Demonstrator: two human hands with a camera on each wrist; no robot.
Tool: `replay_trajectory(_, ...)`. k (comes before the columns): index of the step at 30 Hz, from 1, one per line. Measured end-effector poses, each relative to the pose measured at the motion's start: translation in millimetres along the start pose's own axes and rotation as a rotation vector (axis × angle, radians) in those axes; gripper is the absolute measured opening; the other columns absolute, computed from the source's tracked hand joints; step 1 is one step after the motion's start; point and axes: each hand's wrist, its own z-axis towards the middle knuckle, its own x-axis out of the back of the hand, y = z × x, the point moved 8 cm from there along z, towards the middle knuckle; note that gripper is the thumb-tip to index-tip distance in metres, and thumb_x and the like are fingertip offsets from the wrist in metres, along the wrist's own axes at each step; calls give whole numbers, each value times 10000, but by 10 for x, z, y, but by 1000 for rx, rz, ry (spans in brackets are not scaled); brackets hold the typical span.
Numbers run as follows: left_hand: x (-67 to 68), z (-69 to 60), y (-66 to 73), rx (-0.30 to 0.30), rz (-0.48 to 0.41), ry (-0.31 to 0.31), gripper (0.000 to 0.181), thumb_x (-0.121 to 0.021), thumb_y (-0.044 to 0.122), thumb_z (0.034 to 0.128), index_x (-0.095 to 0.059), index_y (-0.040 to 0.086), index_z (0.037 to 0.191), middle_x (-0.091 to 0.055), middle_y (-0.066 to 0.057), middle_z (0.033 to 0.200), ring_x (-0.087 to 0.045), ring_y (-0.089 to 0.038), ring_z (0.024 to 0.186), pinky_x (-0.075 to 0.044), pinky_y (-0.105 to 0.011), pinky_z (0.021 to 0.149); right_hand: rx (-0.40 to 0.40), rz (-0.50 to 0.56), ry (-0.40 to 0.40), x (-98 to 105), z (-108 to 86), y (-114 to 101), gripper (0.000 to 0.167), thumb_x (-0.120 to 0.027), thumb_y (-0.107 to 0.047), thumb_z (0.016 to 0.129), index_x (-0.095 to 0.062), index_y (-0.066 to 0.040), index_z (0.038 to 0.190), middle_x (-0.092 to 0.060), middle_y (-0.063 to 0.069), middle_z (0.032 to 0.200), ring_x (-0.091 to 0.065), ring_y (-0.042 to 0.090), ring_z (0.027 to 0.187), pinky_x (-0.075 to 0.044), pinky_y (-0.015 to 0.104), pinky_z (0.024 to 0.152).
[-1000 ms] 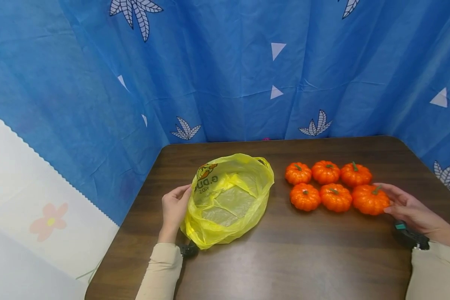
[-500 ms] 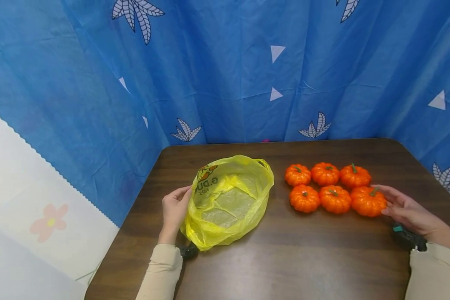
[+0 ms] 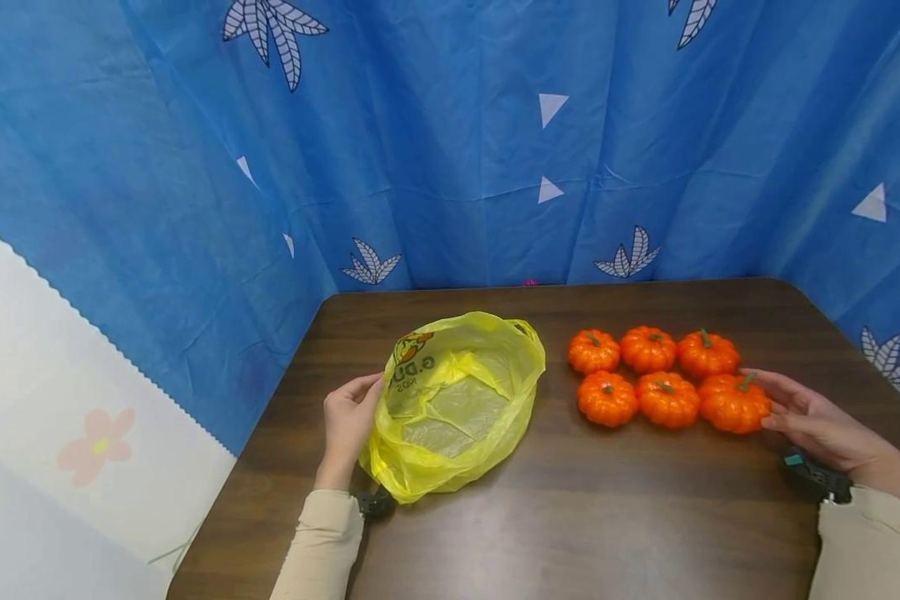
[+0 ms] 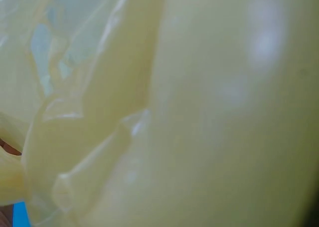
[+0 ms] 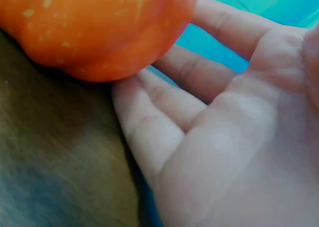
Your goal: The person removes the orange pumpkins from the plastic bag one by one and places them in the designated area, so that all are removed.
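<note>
A yellow plastic bag (image 3: 450,408) stands on the table with its mouth spread wide. My left hand (image 3: 351,417) pinches its rim on the left side. In the left wrist view the bag's film (image 4: 214,112) covers nearly everything, so most of the fingers are hidden. Small orange pumpkins stand in two rows right of the bag. My right hand (image 3: 825,425) holds the front-right pumpkin (image 3: 733,404) by its right side, thumb in front and fingers behind. In the right wrist view the fingers reach along the underside of this pumpkin (image 5: 109,32), with a gap between it and the palm.
The other pumpkins in the front row (image 3: 667,400) and back row (image 3: 648,350) stand close together, nearly touching. A brown wooden table (image 3: 570,508) carries everything. A blue curtain (image 3: 450,142) hangs behind it, and a pale flowered cloth (image 3: 67,417) hangs at left.
Almost nothing moves. The head view shifts slightly; both hands keep their places on the bag and the front-right pumpkin.
</note>
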Motion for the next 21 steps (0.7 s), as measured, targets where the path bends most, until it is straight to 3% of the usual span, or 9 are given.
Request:
replay_trajectory(5, 3, 19, 14, -1, 3, -8, 205, -703, 191, 947, -771, 64, 1093, -755, -140, 1113, -725, -260, 1038, -605, -223, 826, -99, -305, 123, 106, -15, -14, 551, -479, -76, 1039, -302, -245, 1533, -402, -357, 1305, -457, -224, 1071, -487, 60, 829)
replay_trajectory(7, 24, 16, 20, -8, 14, 3, 200, -706, 187, 944, -773, 71, 1092, -758, -135, 1105, -725, -259, 1031, -596, -194, 810, -164, -432, 151, 132, -17, -19, 576, -478, -184, 1054, -232, -179, 1575, -387, -188, 1432, -421, -193, 1086, -460, 45, 809)
replay_trajectory(9, 41, 1, 12, -11, 30, 5, 203, -710, 193, 942, -775, 78, 1096, -761, -125, 1101, -723, -255, 1027, -585, -169, 800, -225, -535, 161, 131, -24, -35, 632, -469, -283, 1057, -181, -91, 1586, -337, 46, 1537, -455, 1, 1222, -462, 69, 790)
replay_trajectory(12, 56, -32, -7, -19, 68, -17, 229, -703, 224, 949, -770, 87, 1120, -760, -114, 1113, -716, -253, 1037, -588, -188, 815, -269, -671, 173, 101, -54, -133, 714, -454, -361, 1056, -151, 47, 1558, -205, 363, 1538, -398, 381, 1291, -567, 278, 877)
replay_trajectory(14, 101, -58, -5, -39, 94, -34, 250, -696, 237, 954, -764, 82, 1138, -758, -115, 1123, -715, -261, 1044, -606, -261, 845, -275, -709, 180, 57, -48, -236, 742, -457, -373, 1054, -146, 94, 1539, -202, 413, 1518, -304, 570, 1262, -541, 541, 958)
replay_trajectory(16, 162, -64, 24, -79, 129, -51, 273, -685, 240, 960, -752, 69, 1163, -753, -121, 1141, -717, -274, 1043, -614, -355, 862, -272, -746, 188, 15, -21, -373, 757, -468, -380, 1050, -148, 104, 1535, -202, 433, 1510, -297, 604, 1264, -419, 743, 951)
replay_trajectory(19, 256, -32, 118, -169, 217, -81, 317, -668, 245, 971, -719, 66, 1228, -731, -129, 1200, -727, -283, 1011, -615, -437, 841, -246, -797, 186, -65, 85, -627, 755, -494, -372, 1042, -165, 89, 1541, -206, 449, 1507, -323, 633, 1262, -360, 799, 931)
replay_trajectory(21, 287, 20, 195, -225, 292, -108, 360, -660, 268, 975, -688, 82, 1282, -715, -135, 1236, -738, -269, 936, -625, -422, 788, -216, -857, 188, -130, 169, -818, 732, -505, -379, 1038, -211, 65, 1541, -262, 440, 1493, -375, 622, 1252, -389, 786, 924)
